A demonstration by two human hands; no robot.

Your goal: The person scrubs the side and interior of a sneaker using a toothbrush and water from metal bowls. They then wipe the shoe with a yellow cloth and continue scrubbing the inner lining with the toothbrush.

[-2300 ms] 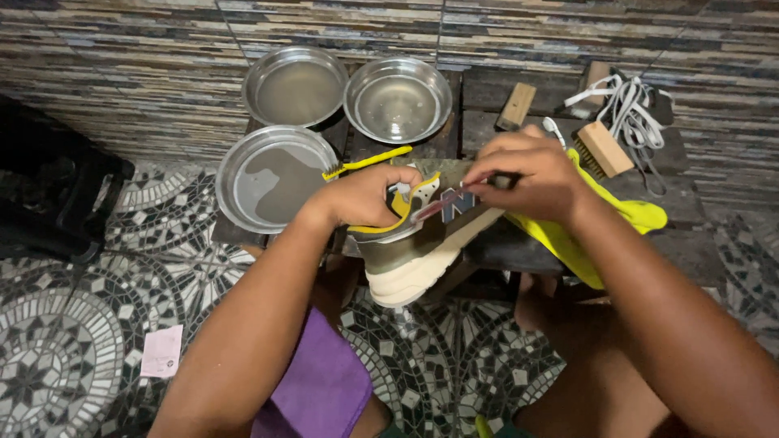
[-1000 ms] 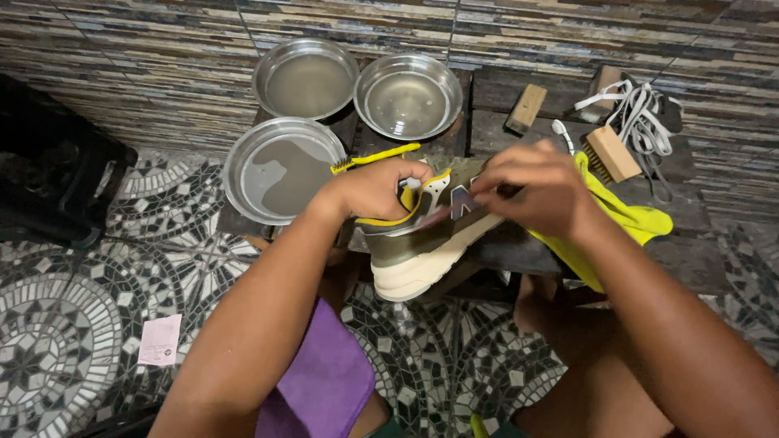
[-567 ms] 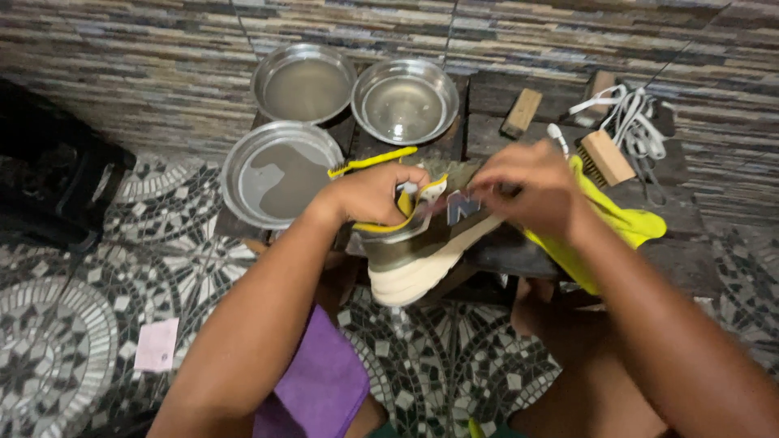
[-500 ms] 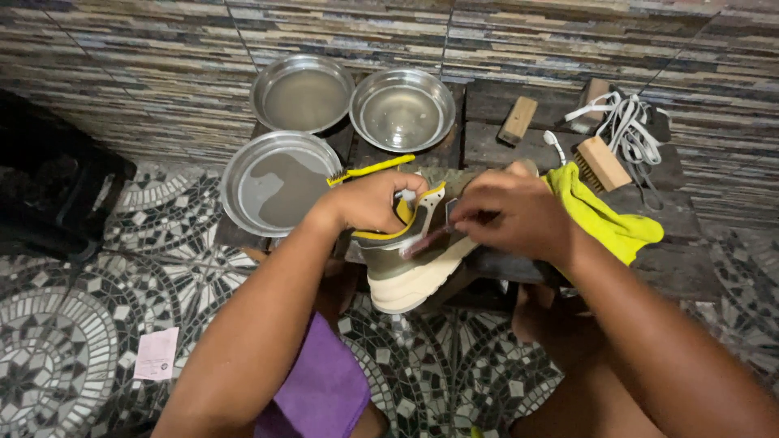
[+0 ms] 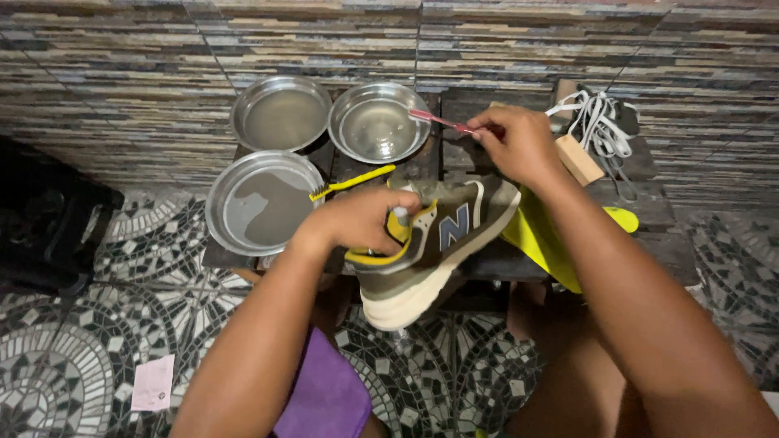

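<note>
Shoe [image 5: 442, 247]: olive sneaker with yellow lining and a cream sole, being held tilted over the front edge of the bench [image 5: 649, 215], heel toward the person.
Left hand [image 5: 361, 219]: gripping the shoe at its collar, fingers curling into the opening.
Right hand [image 5: 519, 142]: closing on the handle of a red toothbrush [image 5: 442, 122], whose head is reaching over the right bowl [image 5: 379, 122].
Bowls: three steel ones; the right bowl and another [image 5: 281, 113] are sitting side by side at the back, and a third [image 5: 264, 203] is sitting nearer, left of the shoe.
Yellow brush [image 5: 351, 181]: lying between the near bowl and the shoe.
Yellow cloth [image 5: 548, 243]: hanging off the bench beneath the right forearm.
White laces [image 5: 600, 122]: lying bundled at the far right, just beside a wooden block [image 5: 578, 160].
Floor [image 5: 65, 357]: mosaic tiles, with a purple cloth [image 5: 324, 397] showing below the left arm.
</note>
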